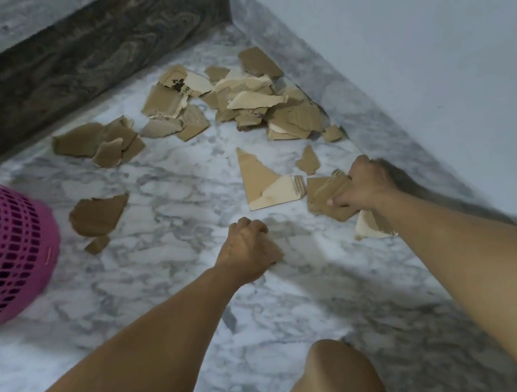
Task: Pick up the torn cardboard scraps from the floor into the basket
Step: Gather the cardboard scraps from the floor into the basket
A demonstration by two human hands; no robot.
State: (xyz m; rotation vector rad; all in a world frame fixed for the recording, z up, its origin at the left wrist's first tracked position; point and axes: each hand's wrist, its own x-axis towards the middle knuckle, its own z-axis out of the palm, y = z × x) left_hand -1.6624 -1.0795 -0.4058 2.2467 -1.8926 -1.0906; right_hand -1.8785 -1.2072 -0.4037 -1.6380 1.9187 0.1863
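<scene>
Person's crouched low, one knee (335,382) up at the bottom of view, both arms stretched out over the marble floor (171,296) — prob. so they can reach scraps w/o shifting their feet.

Right hand (364,185) grips a small stack of cardboard scraps (326,199), fingers curled over the top, thumb tucked under; looks like they're bunching several together to save trips. The stack sits at floor level, just beside the wall's skirting. A pale piece (369,229) lies partly under the right wrist, not in the grip as far as I can see.

Left hand (252,250) is curled, knuckles up, close to the floor; can't tell if it's got anything in it — no cardboard shows from this angle. Maybe it's bracing.

Pink basket (0,248) stands at the left edge, well apart from both hands, only partly in view; inside not visible. It's handy to the left arm, so I'd guess the load gets passed or swung across.

Most of the job's left: big heap of scraps (256,102) in the corner by the dark step (78,55), another cluster (98,142) nearer the basket, a triangular piece (259,179) btw the hands and the heap, a lone brown one (97,216) near the basket.
</scene>
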